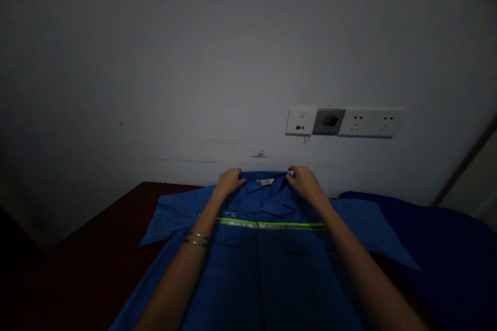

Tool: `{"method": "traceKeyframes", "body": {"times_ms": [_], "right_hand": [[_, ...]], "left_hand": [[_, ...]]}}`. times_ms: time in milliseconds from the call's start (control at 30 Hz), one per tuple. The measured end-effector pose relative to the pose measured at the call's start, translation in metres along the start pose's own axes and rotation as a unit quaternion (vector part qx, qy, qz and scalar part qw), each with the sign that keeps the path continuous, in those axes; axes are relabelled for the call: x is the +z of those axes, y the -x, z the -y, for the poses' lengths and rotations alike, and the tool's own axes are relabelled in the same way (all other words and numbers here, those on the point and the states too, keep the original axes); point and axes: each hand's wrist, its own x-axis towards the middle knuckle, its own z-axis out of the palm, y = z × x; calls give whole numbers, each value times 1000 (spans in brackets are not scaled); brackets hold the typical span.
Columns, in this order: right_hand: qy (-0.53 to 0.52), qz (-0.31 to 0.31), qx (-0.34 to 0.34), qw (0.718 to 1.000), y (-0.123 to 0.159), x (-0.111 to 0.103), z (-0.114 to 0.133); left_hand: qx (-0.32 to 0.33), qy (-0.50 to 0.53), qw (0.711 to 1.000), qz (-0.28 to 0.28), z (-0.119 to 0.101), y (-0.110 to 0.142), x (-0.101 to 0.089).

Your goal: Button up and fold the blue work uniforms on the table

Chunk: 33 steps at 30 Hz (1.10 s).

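Observation:
A blue work shirt (267,269) lies spread face up on the table, with a yellow-green reflective stripe (269,224) across its chest and its sleeves out to both sides. My left hand (229,182) pinches the left end of the shirt's collar (267,174). My right hand (305,183) grips the collar's other end. Between them a small white neck label (264,181) shows. Thin metal bangles (196,239) circle my left wrist. My forearms cover part of the shirt front.
The shirt rests on a dark reddish-brown table (89,238) pushed against a white wall (155,62). A white socket panel (345,122) is mounted above it. A dark blue cloth (438,248) lies to the right, under the shirt's sleeve.

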Motion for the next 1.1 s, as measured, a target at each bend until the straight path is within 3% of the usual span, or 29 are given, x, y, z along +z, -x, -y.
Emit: {"method": "traceKeyframes", "body": {"times_ms": [267,333,500,633,733,833,1000,1100], "right_hand": [[-44,12,3,999,-3,3,1],[-78,10,13,997,-4,4,2],[-240,41,89,966,-3,7,5],[-328,47,135,934,-3,16,4],[-368,47,154,916,-3,27,2],[-376,42,151,913,-1,36,-1],[-215,-10,56,975,2,38,-7],[-184,-13,41,982,1,35,-9]], "left_hand": [[-100,114,986,-62,3,-4,25],[-122,197,972,-41,4,-8,29],[-198,434,878,49,1,-15,30],[-224,531,817,31,-1,-17,28],[-220,560,799,5,0,-17,29],[-212,539,815,-3,2,-18,33],[-198,425,883,-14,6,-17,32],[-171,353,919,-31,9,-16,25]]}}
